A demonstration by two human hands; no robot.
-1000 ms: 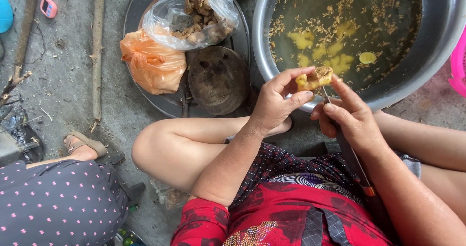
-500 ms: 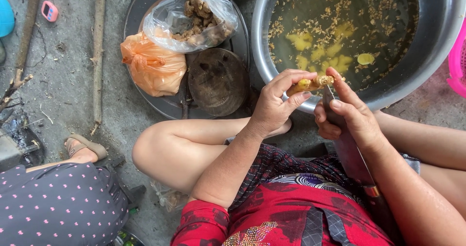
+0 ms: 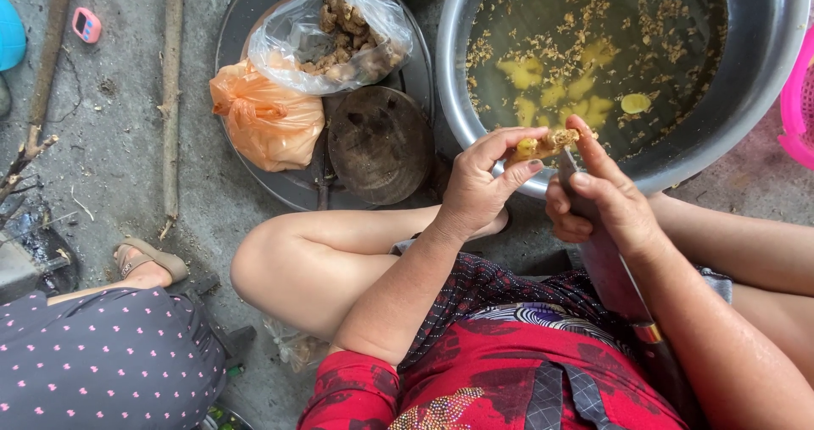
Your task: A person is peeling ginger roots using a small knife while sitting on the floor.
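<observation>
My left hand (image 3: 482,182) pinches a small knobbly piece of ginger root (image 3: 543,144), part peeled and yellow, just over the near rim of a big steel basin (image 3: 755,65). My right hand (image 3: 606,194) grips a long knife (image 3: 593,235), its blade running up to the ginger and its handle lying back along my forearm. The right forefinger rests against the root. The basin holds cloudy water with peeled yellow ginger pieces (image 3: 551,91) and floating brown peel scraps.
A round metal tray (image 3: 254,184) on the concrete ground carries a clear bag of unpeeled ginger (image 3: 339,36), an orange bag (image 3: 267,120) and a dark round block (image 3: 380,144). A second person's dotted skirt (image 3: 102,354) and sandalled foot (image 3: 148,260) are at lower left. A pink basket (image 3: 799,99) is at right.
The ginger has been turned a little between my left fingers and the right hand has shifted slightly against it with the knife. Everything else stays put.
</observation>
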